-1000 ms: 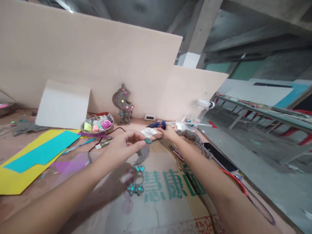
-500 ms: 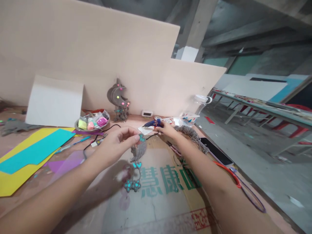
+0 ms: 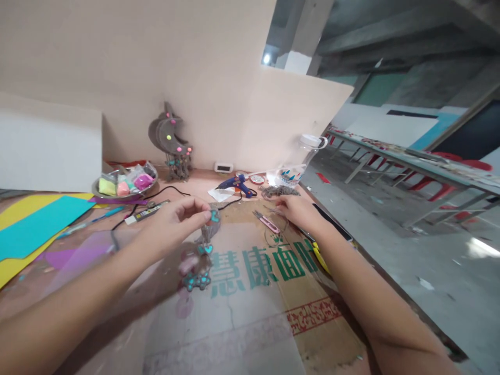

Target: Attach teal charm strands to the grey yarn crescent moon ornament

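My left hand point(image 3: 185, 221) is closed in a pinch on the top of a hanging ornament point(image 3: 211, 224), a string of grey pieces with turquoise hearts and small flower shapes. The ornament dangles over the cardboard sheet point(image 3: 312, 291). My right hand point(image 3: 292, 211) reaches down to the table beside a bundle of grey yarn point(image 3: 279, 191). Its fingers are pressed together, and what they hold, if anything, is too small to make out. Pink-handled thread snips point(image 3: 267, 222) lie just left of it. A blue glue gun point(image 3: 238, 183) rests behind, above a white paper piece.
A grey crescent-moon ornament point(image 3: 167, 135) stands against the back board. At left are a bowl of coloured clay packs point(image 3: 127, 182), a utility knife point(image 3: 146, 212) and turquoise card point(image 3: 47, 224). A clear bottle point(image 3: 297, 161), a phone point(image 3: 332, 221) and a yellow-handled tool point(image 3: 320, 258) are at right.
My right hand has left the glue gun, which now lies on the table, and moved toward me to the yarn and snips. My left hand still holds the ornament. The view has shifted.
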Available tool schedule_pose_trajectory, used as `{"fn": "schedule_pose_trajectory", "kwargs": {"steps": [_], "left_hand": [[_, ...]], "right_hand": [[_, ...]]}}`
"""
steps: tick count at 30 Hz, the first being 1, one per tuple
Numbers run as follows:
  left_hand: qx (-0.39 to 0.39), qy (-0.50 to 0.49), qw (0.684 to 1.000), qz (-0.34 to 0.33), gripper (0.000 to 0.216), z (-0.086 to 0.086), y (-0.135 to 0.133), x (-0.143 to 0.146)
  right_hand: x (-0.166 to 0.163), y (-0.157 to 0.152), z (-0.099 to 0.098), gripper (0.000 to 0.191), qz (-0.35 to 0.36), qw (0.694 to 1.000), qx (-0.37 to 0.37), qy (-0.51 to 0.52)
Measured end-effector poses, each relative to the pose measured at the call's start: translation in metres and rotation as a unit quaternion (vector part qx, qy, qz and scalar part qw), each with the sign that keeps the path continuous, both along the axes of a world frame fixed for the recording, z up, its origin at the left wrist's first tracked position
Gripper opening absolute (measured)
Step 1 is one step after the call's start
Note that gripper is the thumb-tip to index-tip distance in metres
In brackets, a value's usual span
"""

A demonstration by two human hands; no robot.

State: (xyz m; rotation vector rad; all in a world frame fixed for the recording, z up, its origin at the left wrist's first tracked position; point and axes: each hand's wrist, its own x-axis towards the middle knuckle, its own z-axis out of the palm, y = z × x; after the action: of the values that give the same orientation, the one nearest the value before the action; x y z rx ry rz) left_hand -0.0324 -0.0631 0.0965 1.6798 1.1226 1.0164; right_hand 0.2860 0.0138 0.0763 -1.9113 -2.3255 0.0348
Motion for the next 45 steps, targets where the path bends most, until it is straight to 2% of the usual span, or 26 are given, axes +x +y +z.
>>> {"fn": "schedule_pose_trajectory", "kwargs": {"steps": [4, 9, 13, 19, 22, 25, 27, 31, 33, 35, 37, 45], "left_hand": [[-0.006, 0.015, 1.0, 0.005, 0.017, -0.002, 0.0, 0.001], [-0.007, 0.031, 0.999, 0.022, 0.016, 0.001, -0.001, 0.003], [-0.009, 0.042, 0.999, 0.031, 0.015, 0.006, -0.003, 0.006], [-0.009, 0.053, 0.998, 0.031, 0.015, 0.011, -0.005, 0.007], [-0.008, 0.051, 0.998, 0.032, 0.015, 0.011, -0.005, 0.008], [-0.019, 0.05, 0.998, 0.044, 0.014, 0.011, -0.006, 0.009], [-0.025, 0.053, 0.997, 0.05, 0.015, 0.012, -0.006, 0.011], [-0.019, 0.059, 0.997, 0.048, 0.016, 0.012, -0.006, 0.011], [-0.016, 0.053, 0.998, 0.042, 0.017, 0.011, -0.005, 0.01], [-0.015, 0.049, 0.998, 0.04, 0.017, 0.009, -0.005, 0.01], [-0.016, 0.051, 0.998, 0.045, 0.017, 0.008, -0.005, 0.009], [-0.005, 0.028, 0.999, 0.033, 0.017, 0.001, -0.002, 0.009]], "right_hand": [[0.008, 0.0, -0.006, 0.02, 0.002, 0.999, -0.036, -0.007], [-0.009, -0.008, -0.024, 0.015, 0.021, 0.996, -0.081, -0.016], [-0.017, -0.013, -0.029, 0.017, 0.024, 0.997, -0.062, -0.026], [-0.02, -0.018, -0.014, 0.025, 0.03, 1.0, 0.003, 0.002], [-0.034, -0.025, -0.016, 0.033, 0.056, 0.992, 0.044, 0.099], [-0.048, -0.03, -0.023, 0.041, 0.103, 0.967, 0.012, 0.232], [-0.048, -0.029, -0.022, 0.038, 0.116, 0.958, -0.002, 0.262], [-0.021, -0.02, -0.002, 0.026, 0.061, 0.97, 0.069, 0.224], [-0.004, -0.013, 0.007, 0.024, 0.01, 0.983, 0.08, 0.163], [0.008, -0.007, 0.008, 0.022, -0.024, 0.99, 0.076, 0.117], [0.013, -0.002, 0.001, 0.022, -0.037, 0.992, 0.066, 0.098], [0.006, 0.009, -0.05, 0.032, -0.067, 0.991, 0.052, 0.099]]}}
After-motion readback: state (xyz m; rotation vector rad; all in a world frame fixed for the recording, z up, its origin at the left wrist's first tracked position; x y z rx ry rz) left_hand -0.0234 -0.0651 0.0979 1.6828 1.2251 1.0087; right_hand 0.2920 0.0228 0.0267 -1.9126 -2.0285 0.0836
